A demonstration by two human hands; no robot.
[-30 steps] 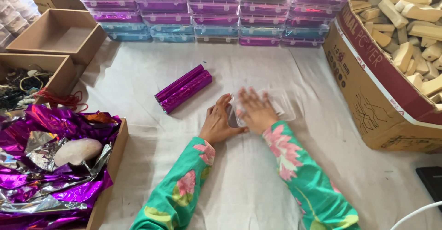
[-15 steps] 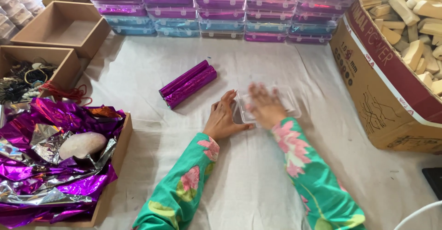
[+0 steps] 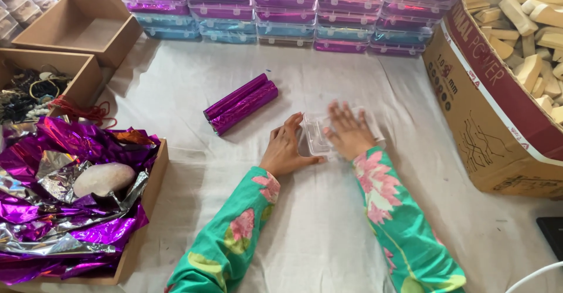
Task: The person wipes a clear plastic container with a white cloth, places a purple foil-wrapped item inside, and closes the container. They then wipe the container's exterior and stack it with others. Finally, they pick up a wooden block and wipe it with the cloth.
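Pressing flat, fingers spread, the right hand (image 3: 350, 131) covers one clear plastic box (image 3: 316, 136); the left hand (image 3: 285, 149) steadies its nine o'clock side. Two purple foil rolls (image 3: 241, 103) lie at ten o'clock.

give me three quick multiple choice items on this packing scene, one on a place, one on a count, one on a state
1. Where do the purple foil rolls lie?
A. left of the hands
B. inside the big carton
C. on the stacked boxes

2. How many purple foil rolls lie there?
A. one
B. two
C. four

3. How does the right hand meet the clear plastic box?
A. flat on top
B. lifting it high
C. not touching

Answers:
1 A, they rest on the white cloth beyond the left hand.
2 B, two lie side by side.
3 A, the palm presses down on it.
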